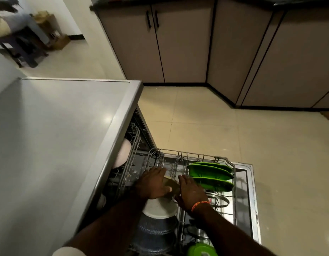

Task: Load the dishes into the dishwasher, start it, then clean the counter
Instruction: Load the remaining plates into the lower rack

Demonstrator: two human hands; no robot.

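Both hands are down in the pulled-out lower rack (232,164) of the dishwasher, working one brownish bowl (172,184) between them. Left hand (154,183) lies over the bowl's near-left side, fingers fairly straight and close together, thumb tucked along the rim; right hand (190,193) flanks it from the right, fingers straight and together, palm facing in. My read: two-sided hold to tilt the bowl and seat it between the wire prongs, not a carry. Can't tell if it's already resting on the rack.

Neighbours explain the spot. Green plates (211,174) stand on edge in the right-hand rows, just beside the right fingertips. White plate (160,207) sits directly behind the bowl under the left wrist, a dark speckled pot (156,230) nearer still. A green lid (200,250) is at the near right corner. So the free slot is mid-rack, front-left.

Room: tight to the right against the plates, tight behind. Countertop (58,135) edge overhangs on the left, limiting the left forearm. Open floor (252,135) beyond the rack, so the exit is straight up.
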